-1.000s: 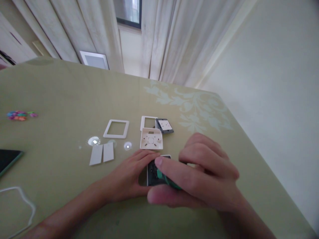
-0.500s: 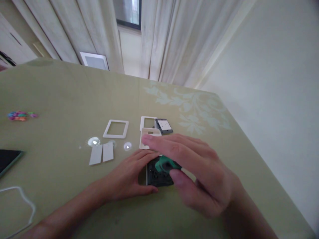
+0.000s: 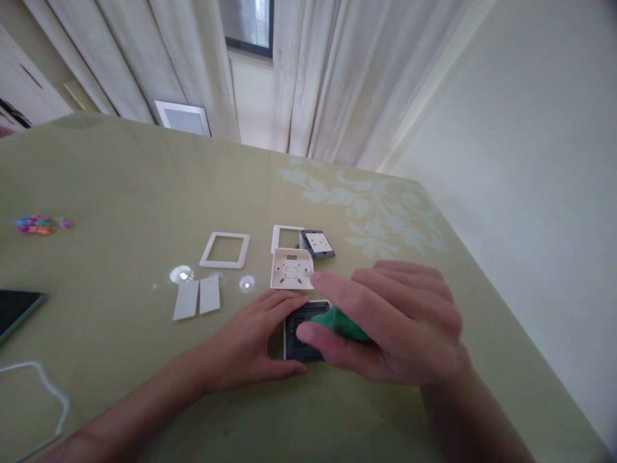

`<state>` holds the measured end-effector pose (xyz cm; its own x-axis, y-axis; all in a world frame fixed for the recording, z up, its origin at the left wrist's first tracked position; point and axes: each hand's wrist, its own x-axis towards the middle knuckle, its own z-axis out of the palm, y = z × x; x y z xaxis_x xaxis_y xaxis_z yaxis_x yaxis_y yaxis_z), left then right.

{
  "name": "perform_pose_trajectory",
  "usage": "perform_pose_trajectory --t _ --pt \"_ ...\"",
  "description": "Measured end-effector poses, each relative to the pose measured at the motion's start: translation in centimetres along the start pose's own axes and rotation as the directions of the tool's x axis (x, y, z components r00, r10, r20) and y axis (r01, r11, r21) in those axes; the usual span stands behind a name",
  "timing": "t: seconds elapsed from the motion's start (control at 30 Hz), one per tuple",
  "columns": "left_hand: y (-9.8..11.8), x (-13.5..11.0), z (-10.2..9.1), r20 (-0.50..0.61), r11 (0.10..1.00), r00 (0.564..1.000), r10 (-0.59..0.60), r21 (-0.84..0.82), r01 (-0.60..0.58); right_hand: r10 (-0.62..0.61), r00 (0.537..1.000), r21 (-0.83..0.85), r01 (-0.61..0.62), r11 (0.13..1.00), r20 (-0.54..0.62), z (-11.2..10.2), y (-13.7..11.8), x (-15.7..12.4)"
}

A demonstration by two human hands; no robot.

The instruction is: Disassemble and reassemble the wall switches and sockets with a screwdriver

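Note:
My left hand [image 3: 263, 334] grips a black switch module with a white edge [image 3: 303, 350] on the table, fingers at its far side and thumb at its near side. Above the module, my right hand [image 3: 390, 321] is closed around a green-handled screwdriver [image 3: 344, 323]; its shaft and tip are hidden. Just beyond lies a white mounting box [image 3: 292, 269], open side up. A dark socket module with a white face [image 3: 318, 243] rests behind it, beside a white frame [image 3: 276, 238].
Left of my hands lie another white frame [image 3: 205, 254] and two white rocker plates [image 3: 186, 301], [image 3: 209, 294]. Small colourful pieces [image 3: 36, 224], a dark flat device [image 3: 17, 312] and a white cable [image 3: 55, 389] are at the far left. A wall [image 3: 540, 161] stands on the right.
My right hand has turned and shifted slightly right with the screwdriver, uncovering the white mounting box. My left hand and the switch module stay in place.

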<state>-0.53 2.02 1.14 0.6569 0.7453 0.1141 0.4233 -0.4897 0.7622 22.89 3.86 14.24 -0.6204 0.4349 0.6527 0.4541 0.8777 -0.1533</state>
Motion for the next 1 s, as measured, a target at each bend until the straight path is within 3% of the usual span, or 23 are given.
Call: perform_pose_trajectory --t 0.17,0.23,0.37,0.43,0.53,0.57,0.6,0.73,0.8,0.9,0.93,1.0 --pt "-0.1 0.0 -0.2 0.039 1.0 0.999 -0.011 0.008 0.011 0.031 0.973 0.319 -0.105 0.942 0.229 -1.0 0.4 0.1" --pt "-0.1 0.0 -0.3 0.041 1.0 0.999 -0.003 0.01 0.002 0.061 0.979 0.253 -0.11 0.961 0.193 -1.0 0.4 0.0" --pt "0.0 0.0 -0.3 0.04 1.0 0.999 -0.005 0.018 0.005 0.02 1.0 -0.095 -0.022 0.995 -0.021 -0.5 0.3 -0.3" --pt "-0.1 0.0 -0.2 0.041 1.0 0.999 -0.008 0.024 0.007 0.043 0.998 -0.031 -0.042 0.999 0.048 -0.6 0.3 -0.2" --pt "-0.3 -0.1 0.0 0.031 1.0 0.999 0.011 0.019 -0.011 0.074 0.967 0.255 -0.137 0.957 0.243 -0.8 0.3 0.0" --pt "-0.4 -0.1 0.1 0.024 1.0 1.0 0.016 0.014 -0.016 0.072 0.964 0.29 -0.147 0.945 0.255 -0.7 0.3 0.0" --pt "-0.5 -0.1 0.1 0.021 1.0 1.0 0.017 0.008 -0.017 0.078 0.972 0.265 -0.137 0.955 0.22 -0.6 0.2 0.0" --pt "-0.3 -0.1 -0.1 0.032 1.0 0.999 -0.003 -0.011 0.003 0.038 0.996 -0.116 -0.048 0.992 -0.085 0.1 -0.2 -0.2" --pt "-0.2 -0.1 -0.2 0.032 1.0 0.999 0.005 -0.011 -0.005 0.057 0.998 -0.063 -0.058 0.996 -0.018 -0.2 -0.3 -0.2" --pt "0.0 -0.1 -0.2 0.021 1.0 1.0 0.004 0.005 -0.004 0.091 0.974 0.209 -0.135 0.969 0.209 -1.0 -0.3 0.0" --pt "0.0 -0.1 -0.2 0.015 1.0 1.0 -0.001 0.01 0.001 0.083 0.97 0.259 -0.142 0.955 0.229 -1.0 -0.2 0.0" --pt "0.0 0.0 -0.2 0.012 1.0 1.0 -0.007 0.01 0.007 0.078 0.989 0.222 -0.104 0.969 0.125 -0.7 -0.2 0.0"
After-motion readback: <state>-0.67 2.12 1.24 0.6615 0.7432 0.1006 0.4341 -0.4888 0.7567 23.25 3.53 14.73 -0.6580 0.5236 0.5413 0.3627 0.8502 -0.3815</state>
